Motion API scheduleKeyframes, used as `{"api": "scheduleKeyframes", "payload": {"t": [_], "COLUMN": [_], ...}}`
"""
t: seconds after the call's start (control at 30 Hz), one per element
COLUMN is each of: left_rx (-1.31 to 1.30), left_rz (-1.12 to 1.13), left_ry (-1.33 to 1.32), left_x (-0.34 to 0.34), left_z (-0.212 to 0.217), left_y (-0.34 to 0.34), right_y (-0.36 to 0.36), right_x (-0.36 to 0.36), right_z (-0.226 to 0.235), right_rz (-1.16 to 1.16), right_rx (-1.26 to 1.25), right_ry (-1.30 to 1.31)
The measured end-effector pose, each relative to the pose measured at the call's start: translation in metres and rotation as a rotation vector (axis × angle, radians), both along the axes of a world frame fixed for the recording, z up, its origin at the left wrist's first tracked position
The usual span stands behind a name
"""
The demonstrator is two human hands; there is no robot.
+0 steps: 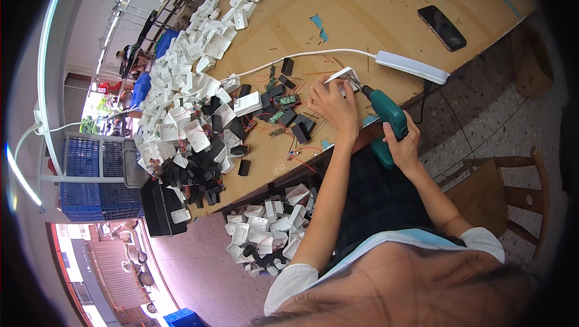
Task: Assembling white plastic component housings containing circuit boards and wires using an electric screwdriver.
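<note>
At the table's near edge, my left hand (335,105) pinches a small white plastic case (346,74) from its left side. My right hand (404,141) wraps round the grip of a green power screwdriver (386,109). The tool points up and to the left, its bit end at the case beside my left fingertips; whether the bit touches a screw is too small to tell. Left of my left hand lie black battery-box-like parts (301,131), with green circuit boards (288,100) and thin red wires among them.
White plastic cases (208,47) heap along the table's left and far sides. A white power strip (411,67) with its cable crosses the cardboard-covered table (374,25). A smartphone (442,28) lies far right. Below are more cases (265,227); a wooden chair (506,197) stands right, a black bin (160,209) left.
</note>
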State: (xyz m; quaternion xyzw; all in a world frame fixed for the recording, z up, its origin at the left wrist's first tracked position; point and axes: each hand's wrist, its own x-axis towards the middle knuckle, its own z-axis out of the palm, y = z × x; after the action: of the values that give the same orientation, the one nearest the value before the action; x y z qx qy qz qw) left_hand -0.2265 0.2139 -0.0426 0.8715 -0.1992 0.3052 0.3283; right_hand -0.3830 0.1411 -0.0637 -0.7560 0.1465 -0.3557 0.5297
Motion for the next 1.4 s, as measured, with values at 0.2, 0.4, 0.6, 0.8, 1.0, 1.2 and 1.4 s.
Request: {"api": "scheduleKeyframes", "payload": {"t": [0.2,0.4,0.6,0.8,1.0,1.2,1.4], "left_rx": [0.004,0.003,0.030,0.127,0.557,0.689,0.520], "left_rz": [-0.001,-0.006,-0.039,-0.422,-0.917,-0.996,-0.837], "left_ry": [-0.009,-0.013,0.025,0.007,-0.087,-0.129,-0.081], "left_x": [0.001,0.000,-0.001,0.012,0.017,0.044,0.027], "left_z": [0.000,0.001,0.006,0.040,0.052,0.036,0.029], "left_y": [0.002,0.002,0.010,0.068,0.081,0.076,0.065], "right_y": [-0.004,-0.014,-0.016,-0.025,-0.026,-0.019,-0.020], "right_x": [-0.021,-0.052,-0.072,-0.086,-0.084,-0.078,-0.072], "right_z": [0.007,0.012,0.016,0.014,0.011,0.013,0.007], "right_rz": [0.022,0.068,0.063,0.049,0.048,0.077,0.060], "right_rx": [0.047,0.079,0.162,0.212,0.192,0.249,0.262], "right_ry": [-0.037,-0.119,-0.176,-0.125,-0.109,-0.140,-0.117]}}
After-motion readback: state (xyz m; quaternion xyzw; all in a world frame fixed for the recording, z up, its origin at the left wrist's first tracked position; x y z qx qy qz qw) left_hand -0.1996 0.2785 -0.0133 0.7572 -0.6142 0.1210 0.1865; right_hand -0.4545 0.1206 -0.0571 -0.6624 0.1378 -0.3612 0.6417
